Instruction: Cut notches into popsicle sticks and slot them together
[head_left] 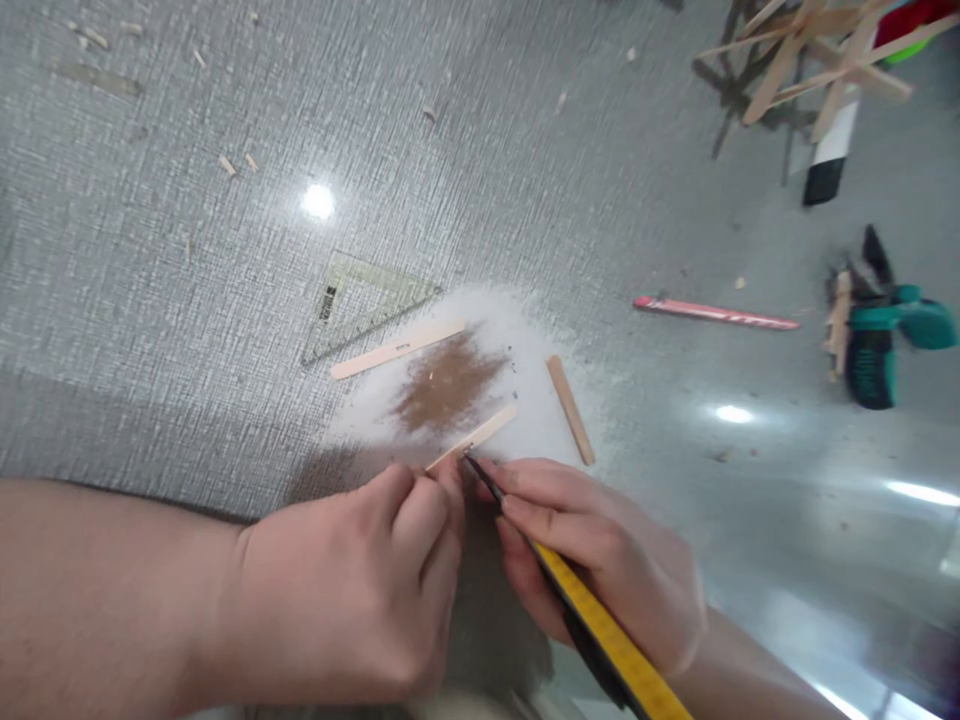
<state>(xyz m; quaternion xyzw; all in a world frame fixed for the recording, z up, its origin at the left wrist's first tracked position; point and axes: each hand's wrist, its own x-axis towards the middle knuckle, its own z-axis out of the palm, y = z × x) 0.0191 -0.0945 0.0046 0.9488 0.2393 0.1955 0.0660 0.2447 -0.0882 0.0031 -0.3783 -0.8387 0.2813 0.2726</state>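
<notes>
- Broadly, a grey textured tabletop [187, 340] spreads beneath everything, with a pale patch [536, 435] near its middle; its sheen suggests a loose stick could skid if pushed sideways.
- The left hand [360, 590] pinches the near end of a craft stick between thumb and fingertips, close to the tool's tip; a slip there could nick those fingers.
- The right hand [619, 565] wraps its fingers around a yellow-and-black craft knife [600, 625] like a pen; pressing too hard, or at a slant, could make the tip jump.
- A frame of wooden sticks [825, 65] stands at the far right, partly over a white marker with a black cap [834, 150].
- Teal-and-black pliers [872, 350] lie below the frame, beside a scrap of wood.
- A clear set square [367, 310] lies just beyond another craft stick [397, 350].
- A slim red-and-white rod, perhaps a pencil [716, 313], lies apart, towards the pliers.
- The held craft stick [484, 433] angles over the pale patch, beside brown dust [450, 380]; being thin, it could split along the grain under an uneven push. Whether the tip touches it, I cannot tell.
- A short browner stick [570, 410] lies to its right.
- Small wood chips [227, 166] dot the far side.
</notes>
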